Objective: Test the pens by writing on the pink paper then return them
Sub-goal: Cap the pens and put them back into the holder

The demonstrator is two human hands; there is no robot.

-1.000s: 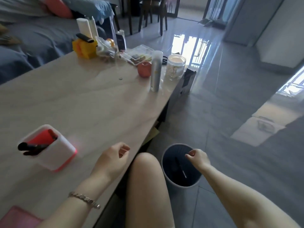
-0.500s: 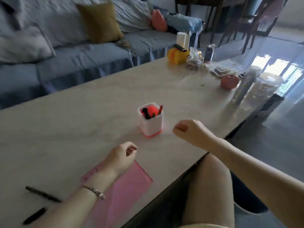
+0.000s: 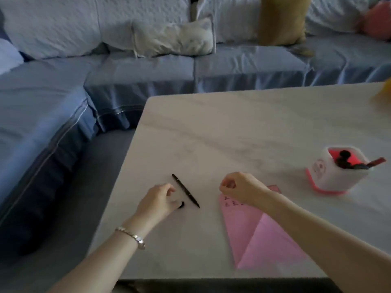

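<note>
One pink paper [image 3: 264,233] lies nearest the person on the surface [image 3: 232,127], folded along a diagonal. A few rows of marks show at its far corner, so some testing looks done, though how many pens those marks stand for cannot be read. Over that far corner hovers the right hand [image 3: 243,190], its fingers curled into a fist with nothing seen in it. Left of the paper, the left hand [image 3: 157,200] is curled down over a short dark end [image 3: 181,205], probably a second pen; whether it grips this cannot be told. Between that hand and the paper one black pen [image 3: 185,190] lies flat and untouched. Two pens at most therefore seem to be out and not yet returned, which puts the task about partway. Right of the paper and farther off stands one white pen holder [image 3: 336,174] with a red base, upright, holding several dark pens and one red pen [image 3: 377,161]; the dark ones are too blurred to count. Beyond the paper, one sofa [image 3: 148,68] carries three cushions.
</note>
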